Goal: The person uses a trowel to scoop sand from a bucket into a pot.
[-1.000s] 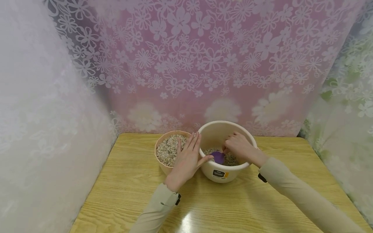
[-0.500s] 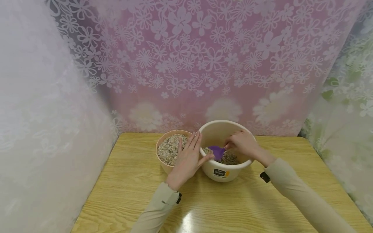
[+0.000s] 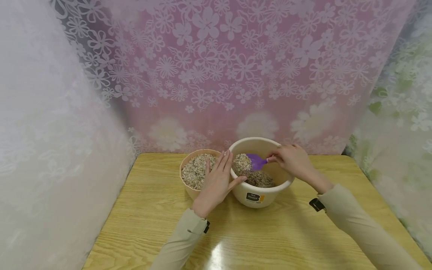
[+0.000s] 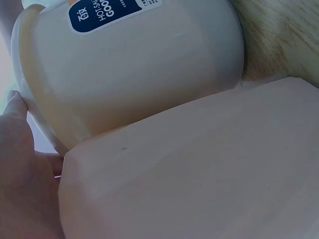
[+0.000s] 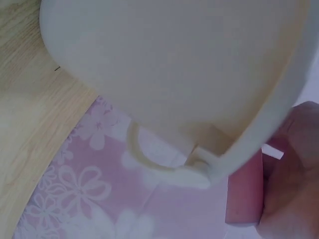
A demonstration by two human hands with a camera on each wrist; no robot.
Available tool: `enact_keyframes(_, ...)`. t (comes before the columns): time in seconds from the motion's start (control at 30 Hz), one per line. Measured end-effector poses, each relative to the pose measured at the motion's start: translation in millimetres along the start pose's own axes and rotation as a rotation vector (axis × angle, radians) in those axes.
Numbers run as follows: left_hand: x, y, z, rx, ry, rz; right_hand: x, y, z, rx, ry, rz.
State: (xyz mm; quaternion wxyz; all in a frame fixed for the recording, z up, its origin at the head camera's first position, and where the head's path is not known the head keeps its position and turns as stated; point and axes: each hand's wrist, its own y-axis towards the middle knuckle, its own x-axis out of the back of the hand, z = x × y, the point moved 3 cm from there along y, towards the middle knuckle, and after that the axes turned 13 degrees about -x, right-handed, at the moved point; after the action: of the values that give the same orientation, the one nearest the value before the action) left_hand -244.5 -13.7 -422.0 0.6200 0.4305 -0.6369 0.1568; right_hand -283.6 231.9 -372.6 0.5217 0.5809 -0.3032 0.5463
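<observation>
My right hand (image 3: 291,159) grips the handle end of a purple scoop (image 3: 257,162) over the inside of a white plastic bucket (image 3: 256,198). A heap of pale, coarse granules (image 3: 242,162) sits on the scoop's left part. Darker granules (image 3: 258,179) lie at the bottom of the bucket. My left hand (image 3: 217,180), fingers straight, lies across the adjoining rims of the bucket and a peach bowl (image 3: 193,193). Its thumb rests at the bucket's front rim. Pale granules nearly fill that bowl. In the right wrist view, the bucket wall hides the scoop's blade.
Both containers stand side by side near the back of a wooden table (image 3: 152,213). A loop handle (image 5: 149,164) juts from the bucket's side. Flowered curtains (image 3: 209,75) hang close behind the table and at both sides.
My right hand has moved up and to the right, lifting the scoop with a heap of granules from the bucket's bottom. The left hand has stayed in place.
</observation>
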Motion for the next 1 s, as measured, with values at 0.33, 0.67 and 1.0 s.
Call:
enact_keyframes(0.33, -0.7, -2.0, 1.1, 0.006, -0.039, 0.006, 12.1, -19.9, -7.1, -0.181, 0.073, 0.005)
enact_keyframes(0.67, -2.8, -0.8, 2.9, 0.0, -0.052, -0.006, 18.7, -32.4, -9.5, -0.26, 0.089, -0.003)
enact_keyframes(1.0, 12.8, -18.6, 28.8, 0.024, 0.002, -0.05, 22.4, -37.5, -6.9, -0.277, 0.098, -0.01)
